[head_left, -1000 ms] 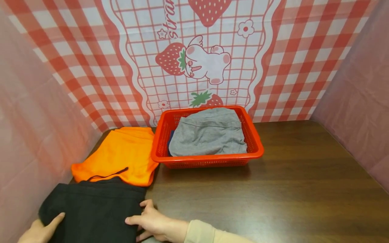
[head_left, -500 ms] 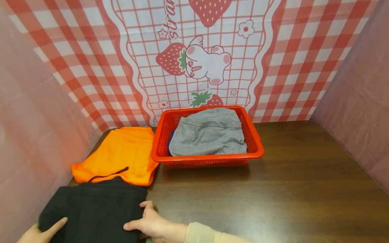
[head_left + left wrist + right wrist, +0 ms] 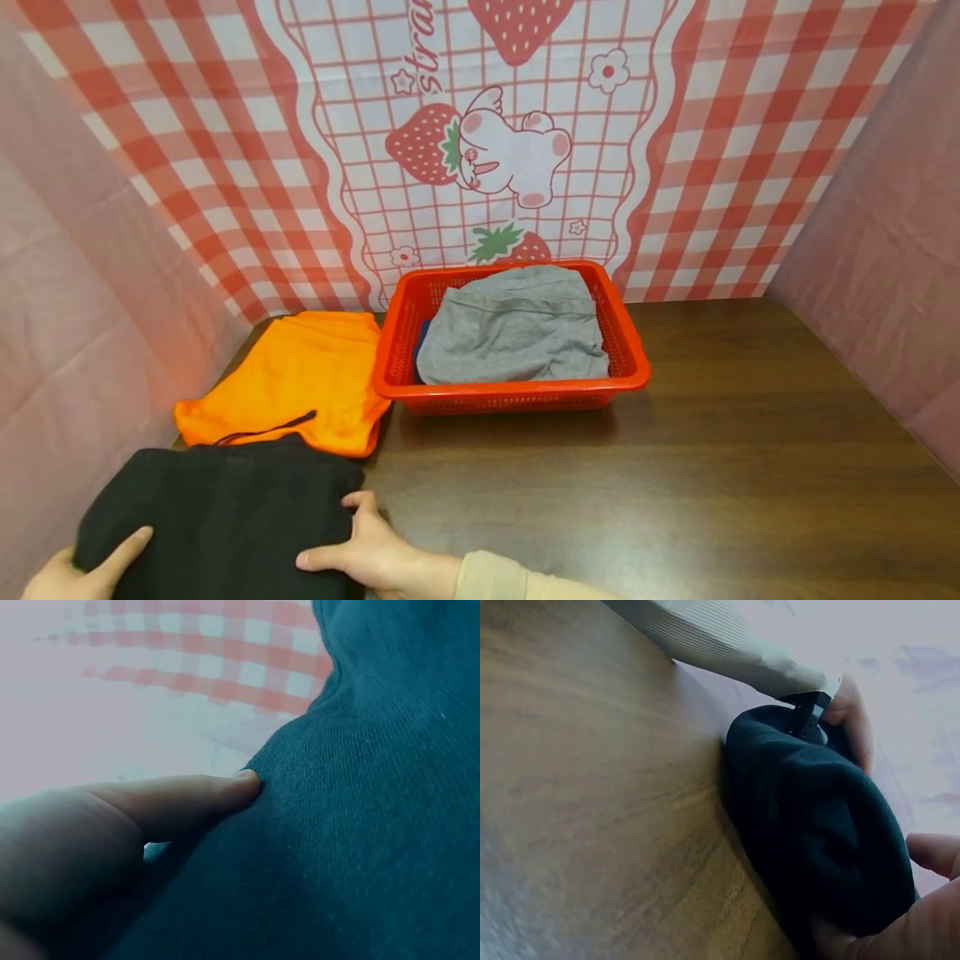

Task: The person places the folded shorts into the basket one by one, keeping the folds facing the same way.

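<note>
A folded black garment (image 3: 225, 517) lies at the front left of the table in the head view. My left hand (image 3: 90, 571) grips its left edge, thumb on top; the other fingers are hidden beneath the cloth. At the right edge, my right hand (image 3: 371, 550) holds the garment with the thumb over the top and a finger at the side. In the left wrist view, the left thumb (image 3: 202, 796) presses on the dark fabric (image 3: 360, 825). The right wrist view shows the thick rolled fold of the cloth (image 3: 817, 817) between the right thumb and fingers.
An orange garment (image 3: 300, 375) lies just behind the black one, a dark cord across it. Beside it stands a red basket (image 3: 510, 400) holding a grey garment (image 3: 517, 329) and something navy underneath. A checkered cloth wall (image 3: 720, 150) rises behind the brown table (image 3: 712, 467).
The black garment's left side has shifted a little left, together with my left hand. My right thumb has slid slightly left over the fabric. Basket and orange garment stay put.
</note>
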`<state>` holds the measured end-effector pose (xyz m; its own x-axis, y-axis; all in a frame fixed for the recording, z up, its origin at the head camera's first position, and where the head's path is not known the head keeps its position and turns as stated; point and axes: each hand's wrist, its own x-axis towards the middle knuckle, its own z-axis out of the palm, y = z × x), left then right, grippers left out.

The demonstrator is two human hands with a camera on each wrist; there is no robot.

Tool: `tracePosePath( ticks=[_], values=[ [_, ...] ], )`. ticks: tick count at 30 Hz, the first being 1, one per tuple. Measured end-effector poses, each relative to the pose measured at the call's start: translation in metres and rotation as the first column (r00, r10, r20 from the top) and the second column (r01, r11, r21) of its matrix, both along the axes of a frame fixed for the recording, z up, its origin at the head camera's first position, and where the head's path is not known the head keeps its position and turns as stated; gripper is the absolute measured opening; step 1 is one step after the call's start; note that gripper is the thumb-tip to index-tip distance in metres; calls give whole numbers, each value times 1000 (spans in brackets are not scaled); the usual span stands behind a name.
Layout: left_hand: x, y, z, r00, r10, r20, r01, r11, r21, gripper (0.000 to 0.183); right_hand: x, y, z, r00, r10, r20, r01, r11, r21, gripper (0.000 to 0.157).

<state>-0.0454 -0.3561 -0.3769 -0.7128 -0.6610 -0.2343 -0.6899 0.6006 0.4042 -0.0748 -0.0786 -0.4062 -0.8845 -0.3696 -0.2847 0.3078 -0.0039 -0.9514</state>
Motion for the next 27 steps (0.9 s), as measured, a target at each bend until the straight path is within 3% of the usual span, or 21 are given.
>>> tracePosePath(
  ticks=[12, 17, 19, 27],
  values=[
    [6, 18, 19, 994, 58, -96, -57, 998, 10, 75, -3, 6, 10, 997, -20, -70, 23, 999, 43, 65],
    [5, 25, 30, 990, 69, -124, -67, 998, 17, 74, -6, 11, 16, 996, -18, -87, 18, 1000, -3, 64],
    [6, 29, 34, 981, 83, -173, -79, 996, 34, 69, -7, 13, 18, 995, -15, -96, 12, 1000, -27, 64],
    [12, 41, 45, 914, 167, -370, -128, 983, 130, 55, -6, 19, 30, 994, 4, -110, -15, 995, -95, 61]
  ],
)
